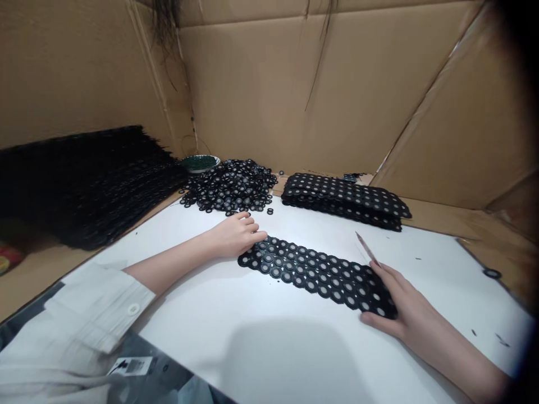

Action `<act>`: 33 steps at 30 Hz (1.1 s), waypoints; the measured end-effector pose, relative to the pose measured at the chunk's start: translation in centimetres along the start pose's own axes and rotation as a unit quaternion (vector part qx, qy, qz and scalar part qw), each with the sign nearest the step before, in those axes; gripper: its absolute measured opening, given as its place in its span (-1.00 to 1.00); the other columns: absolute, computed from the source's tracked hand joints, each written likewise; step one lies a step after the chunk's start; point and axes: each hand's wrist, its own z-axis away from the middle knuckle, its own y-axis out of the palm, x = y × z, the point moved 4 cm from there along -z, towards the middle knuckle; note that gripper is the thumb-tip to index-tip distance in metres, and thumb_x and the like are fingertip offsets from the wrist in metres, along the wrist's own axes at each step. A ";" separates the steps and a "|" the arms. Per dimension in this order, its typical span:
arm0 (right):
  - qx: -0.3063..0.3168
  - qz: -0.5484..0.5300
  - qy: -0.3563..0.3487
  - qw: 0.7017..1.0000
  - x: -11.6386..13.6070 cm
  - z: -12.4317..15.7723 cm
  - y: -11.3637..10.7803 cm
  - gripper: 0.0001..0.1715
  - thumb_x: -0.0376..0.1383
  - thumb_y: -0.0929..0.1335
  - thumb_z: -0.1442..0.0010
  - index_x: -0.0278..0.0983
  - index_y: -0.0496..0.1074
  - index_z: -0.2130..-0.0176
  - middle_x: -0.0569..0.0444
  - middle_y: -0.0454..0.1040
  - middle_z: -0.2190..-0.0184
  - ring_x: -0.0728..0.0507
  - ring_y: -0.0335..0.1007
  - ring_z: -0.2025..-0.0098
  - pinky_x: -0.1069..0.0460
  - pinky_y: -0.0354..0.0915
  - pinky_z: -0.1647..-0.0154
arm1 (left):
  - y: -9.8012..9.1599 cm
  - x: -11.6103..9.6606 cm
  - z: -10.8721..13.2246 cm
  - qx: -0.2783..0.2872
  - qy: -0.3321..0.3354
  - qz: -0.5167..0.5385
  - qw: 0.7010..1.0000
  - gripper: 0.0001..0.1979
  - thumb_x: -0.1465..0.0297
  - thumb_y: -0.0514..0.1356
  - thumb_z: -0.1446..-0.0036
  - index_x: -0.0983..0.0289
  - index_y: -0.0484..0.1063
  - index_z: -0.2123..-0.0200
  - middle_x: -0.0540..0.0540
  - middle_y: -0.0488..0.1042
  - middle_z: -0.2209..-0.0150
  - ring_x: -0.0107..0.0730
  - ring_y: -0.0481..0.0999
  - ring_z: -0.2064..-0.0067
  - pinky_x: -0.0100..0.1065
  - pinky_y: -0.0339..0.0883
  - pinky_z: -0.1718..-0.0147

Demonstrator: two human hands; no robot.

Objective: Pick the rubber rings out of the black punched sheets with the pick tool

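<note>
Nearest, at the near left corner of the white sheet [269, 348] that covers the table, a white buttoned sleeve [84, 314] is cut off by the frame. Below it a small white label [130, 366] carries black print too blurred to read. On the middle of the sheet lies a long black perforated strip [315, 272] filled with rows of grey-centred rings, running from the centre towards the near right edge. The right hand [398, 306] lies over its right end, thumb along the near side and fingers flat on top. A thin pointed tool [367, 248] sticks up from between its fingers, though how they pinch it is hidden. The left hand [236, 235] rests on the strip's left end, fingers loosely bent, fingertips on the rings, clasping nothing. Towards the far edge sit a heap of loose black rings [231, 188] and, to its right, a stack of black dotted strips [345, 199]. A green bowl [200, 163] is half hidden behind the heap. Off the far left edge, a dark pile of black sheets [84, 179] is too murky to make out. At the back stand brown cardboard walls [295, 84].
</note>
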 end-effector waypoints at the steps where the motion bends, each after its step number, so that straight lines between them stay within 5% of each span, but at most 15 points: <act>1: -0.006 -0.004 -0.001 1.000 0.2 0.0 -0.1 -0.06 0.04 0.30 0.05 -0.28 -0.05 -0.19 -0.18 0.12 -0.13 -0.37 0.18 -0.06 -0.22 0.26 0.07 | 0.0 0.0 0.0 0.002 0.003 0.001 1.000 -0.86 0.49 -0.04 -0.07 0.27 0.28 0.34 0.08 0.39 0.45 -0.32 0.34 0.35 -0.27 0.12 0.25; 5: -0.050 -0.016 0.012 0.999 1.3 0.0 -0.8 -0.09 0.06 0.30 0.07 -0.29 0.02 -0.16 -0.15 0.17 -0.10 -0.35 0.17 -0.06 -0.22 0.22 0.04 | 0.0 -0.1 0.0 0.009 0.014 0.008 1.000 -0.80 0.54 -0.08 -0.08 0.27 0.30 0.30 0.10 0.41 0.40 -0.31 0.35 0.32 -0.26 0.13 0.22; 14: -0.072 -0.039 0.032 0.996 2.3 -0.2 -2.6 -0.10 0.07 0.36 0.14 -0.26 0.13 -0.11 -0.12 0.27 0.00 -0.33 0.17 0.00 -0.20 0.23 0.09 | 1.0 0.5 0.1 0.037 -0.138 0.219 0.965 -0.67 0.41 -0.10 -0.14 0.32 0.20 0.02 0.18 0.35 0.11 -0.25 0.30 0.08 -0.24 0.15 0.09; 21: -0.075 -0.093 0.062 0.991 2.3 -0.7 -3.6 -0.74 -0.19 0.23 -0.12 -0.21 0.38 0.21 0.00 0.44 0.26 -0.22 0.28 0.14 -0.13 0.25 0.16 | 0.6 0.9 0.0 -0.018 -0.175 0.281 0.943 -0.75 0.40 -0.03 -0.05 0.29 0.31 0.20 0.17 0.30 0.21 -0.21 0.28 0.16 -0.19 0.21 0.17; 25: -0.133 -0.140 0.107 0.975 2.2 -0.7 -4.4 -0.81 -0.25 0.23 -0.11 -0.22 0.41 0.33 0.04 0.46 0.33 -0.17 0.34 0.25 -0.09 0.27 0.23 | 0.5 1.5 0.1 -0.017 -0.259 0.395 0.881 -0.82 0.33 -0.03 -0.08 0.23 0.29 0.28 0.06 0.37 0.27 -0.28 0.36 0.24 -0.27 0.24 0.24; 30: -0.212 -0.266 0.170 0.925 1.7 -0.6 -5.2 -0.85 -0.26 0.31 -0.03 -0.24 0.43 0.34 0.04 0.47 0.29 -0.15 0.37 0.21 -0.05 0.27 0.18 | 0.8 2.4 0.6 -0.070 -0.381 0.558 0.733 -0.72 0.21 0.12 0.00 0.19 0.30 0.21 -0.01 0.44 0.37 -0.34 0.43 0.30 -0.39 0.30 0.34; 33: -0.239 -0.338 0.207 0.887 1.1 -0.7 -5.4 -0.83 -0.26 0.35 0.03 -0.27 0.44 0.35 0.02 0.48 0.26 -0.15 0.36 0.17 -0.06 0.25 0.10 | 0.8 2.9 1.0 -0.127 -0.449 0.541 0.699 -0.68 0.21 0.19 0.07 0.19 0.35 0.22 -0.04 0.46 0.44 -0.39 0.44 0.36 -0.42 0.32 0.36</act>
